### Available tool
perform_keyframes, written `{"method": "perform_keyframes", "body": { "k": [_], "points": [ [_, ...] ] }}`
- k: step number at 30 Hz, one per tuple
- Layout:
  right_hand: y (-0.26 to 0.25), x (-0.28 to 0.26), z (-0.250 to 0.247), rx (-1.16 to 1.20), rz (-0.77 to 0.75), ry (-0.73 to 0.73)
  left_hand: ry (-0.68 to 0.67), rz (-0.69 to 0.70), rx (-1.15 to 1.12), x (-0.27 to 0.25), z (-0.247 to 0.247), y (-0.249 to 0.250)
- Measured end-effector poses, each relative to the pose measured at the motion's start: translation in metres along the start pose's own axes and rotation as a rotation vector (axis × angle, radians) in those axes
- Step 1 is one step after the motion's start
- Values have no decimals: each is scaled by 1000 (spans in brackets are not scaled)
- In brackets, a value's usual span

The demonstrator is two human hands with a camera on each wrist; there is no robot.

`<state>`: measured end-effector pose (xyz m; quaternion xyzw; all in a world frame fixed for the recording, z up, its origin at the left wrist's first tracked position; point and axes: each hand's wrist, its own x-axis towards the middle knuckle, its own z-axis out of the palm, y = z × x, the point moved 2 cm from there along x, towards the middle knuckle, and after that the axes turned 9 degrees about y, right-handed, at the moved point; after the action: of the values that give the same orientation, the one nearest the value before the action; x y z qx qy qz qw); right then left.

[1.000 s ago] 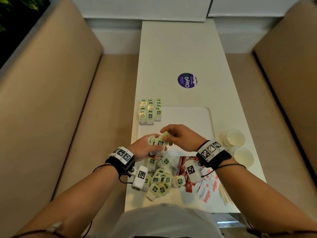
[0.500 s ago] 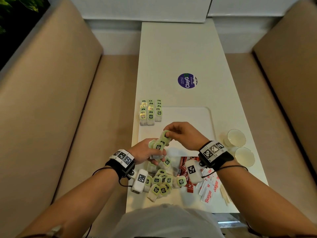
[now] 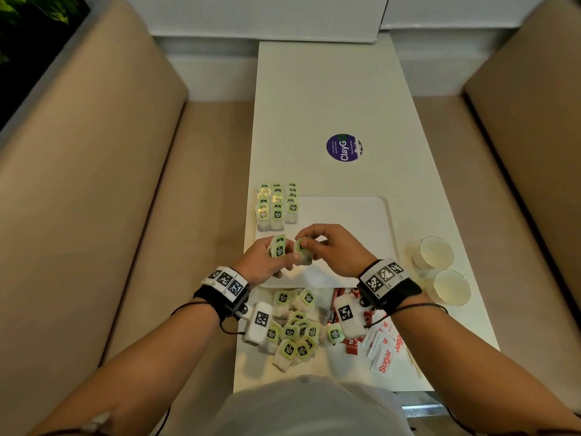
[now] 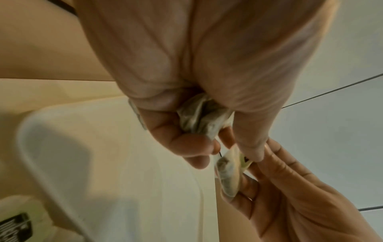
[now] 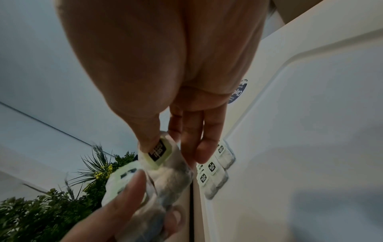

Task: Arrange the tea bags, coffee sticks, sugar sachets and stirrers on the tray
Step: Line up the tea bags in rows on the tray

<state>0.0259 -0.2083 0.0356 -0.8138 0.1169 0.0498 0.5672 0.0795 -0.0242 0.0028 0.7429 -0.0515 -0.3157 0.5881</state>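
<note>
Right hand [image 3: 333,250] pinches one tea bag [image 3: 303,254], now drawn apart from the bunch [image 3: 278,247] clamped in left hand [image 3: 264,262], both over the tray [image 3: 361,221] near edge; it can join the rows [image 3: 276,206] at tray's far-left corner

Hidden, cropped and blurred parts

The wrists cover the near ends of the coffee sticks [image 3: 337,297], and the stirrers [image 3: 414,363] are too thin to count. The left hand [image 4: 186,73] buries most of its tea bags [image 4: 204,117]. The tray [image 4: 51,147] is blurred and cut off at the frame's bottom in the left wrist view.
</note>
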Motion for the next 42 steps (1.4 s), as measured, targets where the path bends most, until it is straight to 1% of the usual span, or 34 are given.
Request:
{"method": "perform_keyframes", "body": {
  "k": [3, 6, 11, 15, 18, 23, 27, 29, 32, 36, 42],
  "points": [
    [0, 2, 4, 33, -13, 20, -12, 28, 17, 2, 0, 4],
    [4, 4, 6, 36, 14, 41, 17, 23, 4, 5, -2, 3],
    [23, 2, 15, -120, 99, -32, 83, -19, -21, 11, -10, -3],
    [30, 6, 24, -111, 142, 1, 118, -63, -42, 19, -14, -9],
    [33, 15, 28, -118, 144, 28, 140, -95, -83, 28, -15, -12],
    [43, 43, 28, -135, 179, 123, 202, -189, -166, 46, -19, -15],
    [57, 69, 31, -133, 251, 193, 190, -261, -183, 59, -24, -23],
    [65, 82, 32, -179, 285, 204, 177, -295, -192, 64, -26, -28],
    [72, 96, 34, -279, 319, 186, 156, -335, -215, 68, -27, -34],
    [80, 110, 39, -283, 355, 145, 119, -366, -251, 72, -29, -42],
    [85, 123, 43, -331, 397, 149, 93, -389, -289, 78, -31, -50]
  ]
}}
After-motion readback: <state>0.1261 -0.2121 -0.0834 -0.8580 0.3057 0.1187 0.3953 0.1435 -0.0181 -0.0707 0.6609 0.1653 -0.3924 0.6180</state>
